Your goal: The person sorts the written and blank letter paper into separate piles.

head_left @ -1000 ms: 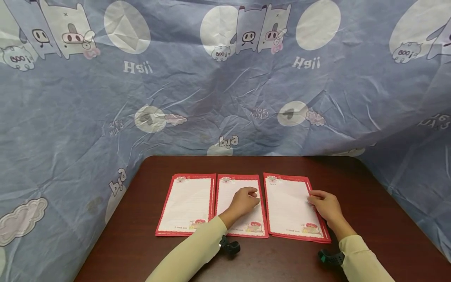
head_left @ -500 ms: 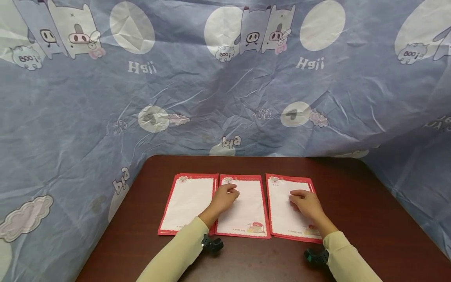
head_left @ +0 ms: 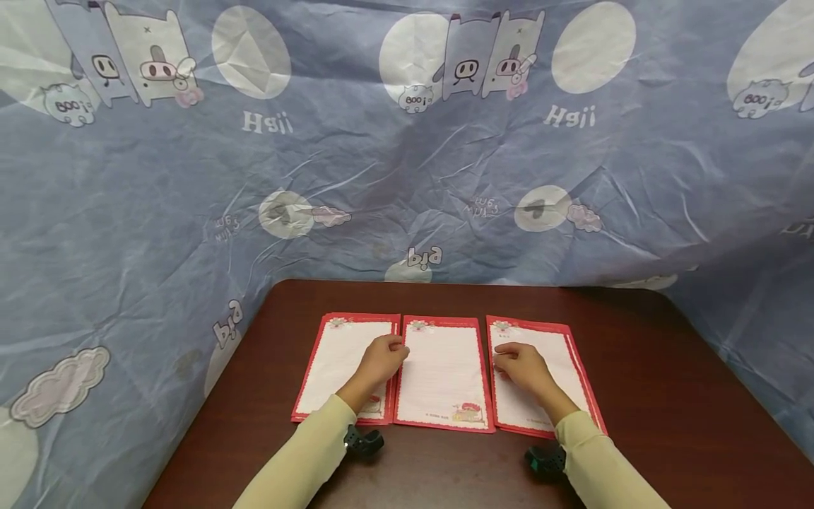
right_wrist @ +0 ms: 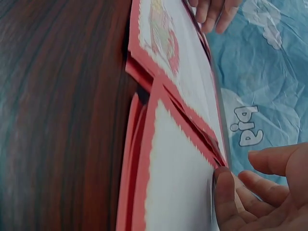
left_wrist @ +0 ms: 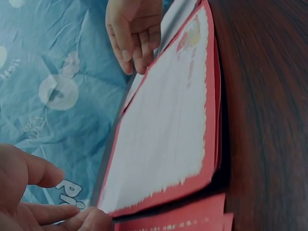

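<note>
Three stacks of white letter paper with red borders lie side by side: a left stack, a middle stack and a right stack. My left hand is over the right part of the left stack, fingertips at the middle stack's left edge. In the left wrist view, that hand has its thumb apart from its loosely bent fingers. My right hand is over the right stack near its left edge. The right wrist view shows its fingertips right at the stack edges, thumb raised and apart.
The stacks lie on a dark brown wooden table. A blue cartoon-print cloth hangs behind the table and along its sides. Each wrist wears a black strap device, one on the left and one on the right.
Both hands have moved left: the left from over the middle stack to its left edge, the right from the right stack's right edge to its left edge. The head view has shifted slightly.
</note>
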